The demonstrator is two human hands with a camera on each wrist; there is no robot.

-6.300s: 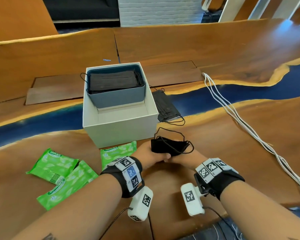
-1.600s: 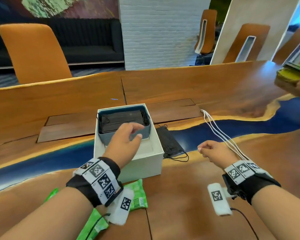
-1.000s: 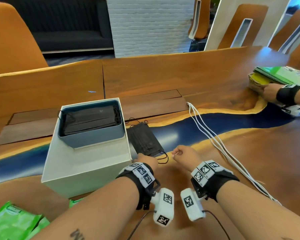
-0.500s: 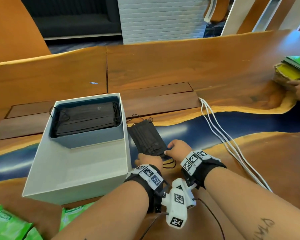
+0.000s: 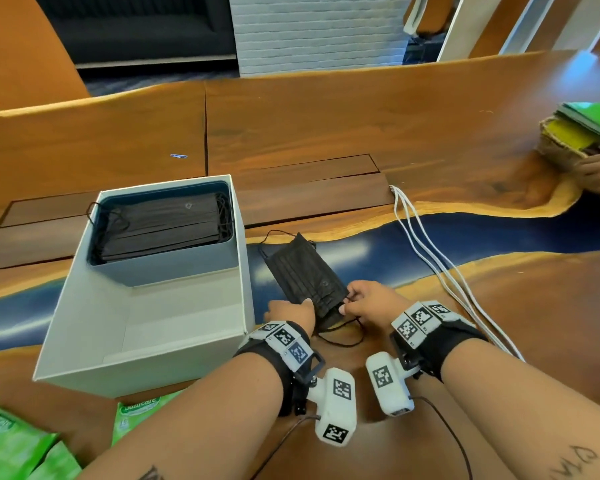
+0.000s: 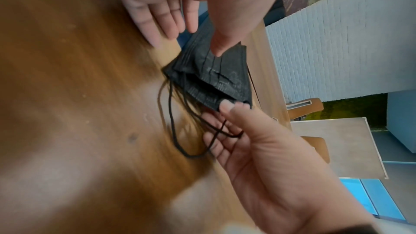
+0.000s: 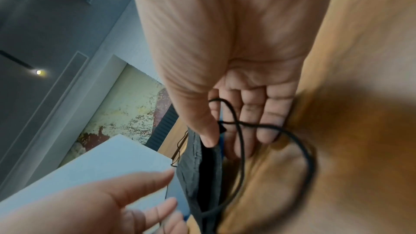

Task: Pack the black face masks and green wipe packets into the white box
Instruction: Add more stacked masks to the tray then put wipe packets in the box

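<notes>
My left hand [image 5: 293, 311] and right hand [image 5: 369, 301] have come together and now pinch the black masks [image 5: 303, 275] beside the white box [image 5: 246, 271], ready to lift them in.

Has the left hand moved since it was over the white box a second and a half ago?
Yes. The left hand has left the box and now holds the masks on the table, right of the box.

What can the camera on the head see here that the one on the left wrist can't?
Only the head view shows the white box, the masks stacked inside it, the green wipe packets and white cables. Only the left wrist view shows the mask's open layered edge and its ear loops draped over fingers. Both show the left hand, the right hand and the loose black mask between them.
</notes>
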